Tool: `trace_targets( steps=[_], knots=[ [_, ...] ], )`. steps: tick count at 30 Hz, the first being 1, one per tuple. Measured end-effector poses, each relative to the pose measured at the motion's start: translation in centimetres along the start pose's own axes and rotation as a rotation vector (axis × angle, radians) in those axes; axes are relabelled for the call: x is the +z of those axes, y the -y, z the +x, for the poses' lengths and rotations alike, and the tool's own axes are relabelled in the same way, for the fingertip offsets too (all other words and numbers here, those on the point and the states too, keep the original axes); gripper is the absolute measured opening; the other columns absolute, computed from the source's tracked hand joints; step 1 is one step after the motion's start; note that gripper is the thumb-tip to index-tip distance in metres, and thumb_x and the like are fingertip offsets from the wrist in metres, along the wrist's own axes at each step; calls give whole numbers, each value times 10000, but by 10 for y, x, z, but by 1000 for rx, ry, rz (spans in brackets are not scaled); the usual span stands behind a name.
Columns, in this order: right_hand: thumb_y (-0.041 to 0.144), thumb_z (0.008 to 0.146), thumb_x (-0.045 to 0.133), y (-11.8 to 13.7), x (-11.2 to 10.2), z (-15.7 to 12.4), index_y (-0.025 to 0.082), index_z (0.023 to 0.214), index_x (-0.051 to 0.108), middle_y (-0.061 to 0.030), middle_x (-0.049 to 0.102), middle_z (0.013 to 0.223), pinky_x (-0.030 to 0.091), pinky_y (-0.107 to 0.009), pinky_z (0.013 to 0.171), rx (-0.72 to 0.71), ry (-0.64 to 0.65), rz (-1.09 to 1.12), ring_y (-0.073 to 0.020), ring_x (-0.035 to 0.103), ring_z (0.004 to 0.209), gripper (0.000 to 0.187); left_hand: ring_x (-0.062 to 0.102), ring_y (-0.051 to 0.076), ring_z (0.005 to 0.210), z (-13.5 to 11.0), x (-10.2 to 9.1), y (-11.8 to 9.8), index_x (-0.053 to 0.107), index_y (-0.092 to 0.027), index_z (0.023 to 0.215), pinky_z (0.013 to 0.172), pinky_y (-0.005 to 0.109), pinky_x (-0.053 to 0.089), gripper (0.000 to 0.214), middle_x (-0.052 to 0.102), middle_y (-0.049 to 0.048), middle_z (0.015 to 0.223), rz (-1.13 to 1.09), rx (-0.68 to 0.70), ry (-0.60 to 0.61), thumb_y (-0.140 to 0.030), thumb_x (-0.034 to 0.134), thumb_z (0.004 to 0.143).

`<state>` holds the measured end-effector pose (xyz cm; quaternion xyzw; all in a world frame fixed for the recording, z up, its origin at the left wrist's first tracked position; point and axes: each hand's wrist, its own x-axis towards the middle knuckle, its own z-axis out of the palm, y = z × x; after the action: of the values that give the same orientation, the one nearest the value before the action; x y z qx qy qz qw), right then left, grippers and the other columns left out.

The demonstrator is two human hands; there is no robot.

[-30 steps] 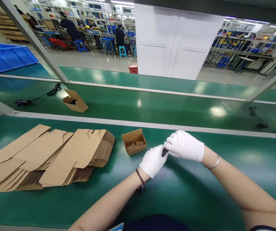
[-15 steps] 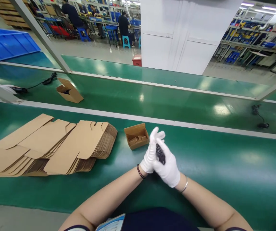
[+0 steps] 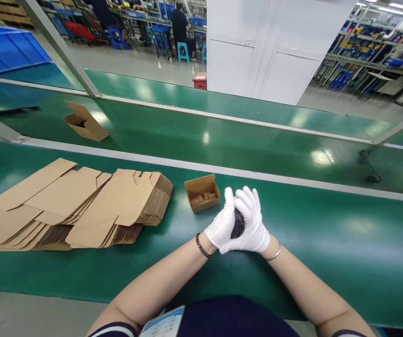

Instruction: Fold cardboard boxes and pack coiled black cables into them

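Note:
Both my hands wear white gloves and are pressed together over the green table (image 3: 328, 243). My left hand (image 3: 221, 224) and my right hand (image 3: 252, 222) close round a small black object (image 3: 238, 223) that shows only as a dark sliver between the palms. A small open cardboard box (image 3: 202, 194) with a folded insert stands just left of my hands. A fanned stack of flat cardboard box blanks (image 3: 82, 206) lies further left.
Beyond a white rail runs a green conveyor belt (image 3: 222, 145) carrying an open cardboard box (image 3: 84, 122) at the left and a black cable (image 3: 368, 164) at the right. Slanted metal posts (image 3: 57, 47) rise from the frame. People sit at benches far behind.
My hands have drawn together, from pinching the black object at the fingertips to clasping it between the palms. The box on the belt has shifted left.

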<state>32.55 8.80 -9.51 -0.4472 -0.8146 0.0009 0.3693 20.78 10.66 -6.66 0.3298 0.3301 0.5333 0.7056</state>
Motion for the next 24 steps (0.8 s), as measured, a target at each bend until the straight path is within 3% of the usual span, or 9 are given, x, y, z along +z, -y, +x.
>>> trace_targets(
  steps=[2, 4, 6, 7, 10, 13, 17, 21, 24],
  knots=[
    [594, 586, 721, -6, -5, 2, 209, 1232, 460, -145, 542, 1243, 154, -640, 1121, -27, 32, 88, -395, 425, 1278, 796, 440, 358, 1311, 0, -3, -3, 659, -230, 984, 1031, 587, 423, 352, 658, 93, 1014, 70, 34, 56, -274, 731, 643],
    [484, 677, 698, -11, -9, 5, 240, 1049, 530, -90, 625, 1073, 284, -594, 1089, 35, 0, 226, -315, 561, 1132, 476, 423, 352, 1332, 0, -6, -7, 671, -254, 954, 1116, 600, 297, 254, 671, 88, 1008, 288, 130, 128, -269, 676, 701],
    [362, 778, 626, -16, -13, 9, 246, 850, 508, -37, 634, 869, 461, -501, 957, 213, -118, 394, -230, 637, 918, 180, 433, 347, 1330, -3, -9, -10, 683, -266, 977, 1148, 608, 194, 240, 683, 84, 1064, 603, 264, 208, -224, 627, 747],
    [321, 800, 604, -19, -13, 10, 245, 781, 476, -15, 612, 785, 516, -447, 865, 335, -184, 455, -199, 637, 815, 150, 436, 340, 1330, -5, -10, -10, 686, -269, 1011, 1144, 611, 183, 269, 683, 82, 1105, 745, 318, 241, -201, 610, 762],
    [310, 765, 645, -23, -10, 14, 233, 758, 486, 4, 595, 729, 546, -362, 721, 602, -237, 511, -161, 597, 681, 177, 508, 243, 1279, -13, -11, -5, 683, -202, 1095, 1100, 455, 330, 322, 688, 94, 1119, 831, 303, 237, -236, 589, 789],
    [324, 744, 651, -20, -1, 16, 213, 878, 562, -27, 636, 821, 540, -359, 754, 665, -243, 501, -169, 610, 731, 196, 637, 180, 1092, -19, -10, 11, 647, -127, 1150, 936, 283, 491, 426, 697, 107, 1100, 743, 158, 200, -260, 630, 746],
    [341, 748, 653, -12, 8, 14, 208, 942, 579, -44, 634, 880, 520, -384, 822, 651, -229, 513, -176, 615, 773, 246, 678, 267, 925, -21, -12, 31, 623, -191, 1111, 835, 386, 533, 410, 716, 97, 1025, 829, -59, 134, -140, 635, 704],
    [397, 569, 811, -9, 10, 6, 227, 1076, 542, -68, 611, 1057, 488, -417, 917, 630, 10, 772, -223, 606, 971, 598, 645, 268, 942, -19, -13, 47, 607, -192, 967, 861, 383, 500, 222, 679, 95, 961, 714, 9, -42, -197, 613, 746],
    [437, 558, 834, -7, 8, -2, 247, 1158, 498, -40, 606, 1012, 507, -417, 883, 665, 136, 1056, -203, 617, 914, 714, 607, 258, 1028, -18, -10, 58, 602, -209, 994, 931, 377, 469, 250, 644, 85, 1021, 627, 73, -46, -183, 604, 745]
  ],
)
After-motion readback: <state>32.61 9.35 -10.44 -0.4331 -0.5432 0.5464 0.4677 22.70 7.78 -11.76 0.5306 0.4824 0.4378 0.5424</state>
